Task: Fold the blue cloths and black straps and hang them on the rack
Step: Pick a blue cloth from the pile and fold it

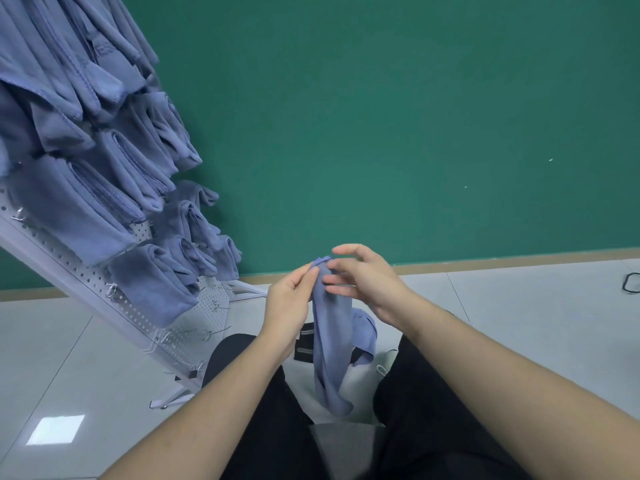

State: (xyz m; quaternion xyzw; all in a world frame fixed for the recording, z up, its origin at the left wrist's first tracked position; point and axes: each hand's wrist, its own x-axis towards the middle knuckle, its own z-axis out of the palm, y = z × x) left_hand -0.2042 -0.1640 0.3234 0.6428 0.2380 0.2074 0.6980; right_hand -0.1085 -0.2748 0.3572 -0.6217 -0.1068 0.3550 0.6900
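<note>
Between my two hands, out in front of my knees, hangs one blue cloth (330, 344), and that is the thing everything turns on. Its long axis runs almost straight down: the top edge is bunched at finger height and the loose tail drops to a point between my legs, with a side flap curling off to the right about halfway down. My left hand (289, 306) pinches the top edge from the left, thumb and fingers (313, 271) closed on the fabric. My right hand (367, 280) comes in from the right with its fingers nearly straight and spread, their tips laid against the upper part of the cloth; whether the thumb is pressing from behind I cannot tell. Both hands are at the same height and touch the cloth, so neither is nearer; the left carries the weight, and I judge the right is the free one for catching the hanging tail and bringing it up for a fold.

Counting: one cloth in hand. On the white pegboard rack (114, 299) to my left hang many folded blue cloths (152, 282), well over a dozen, overlapping too much for an exact count. Several bare hooks (214, 332) stand out of the lower part of the rack, near my left knee. On the floor behind the hanging cloth I see black straps (304, 353), at least one, partly hidden.
</note>
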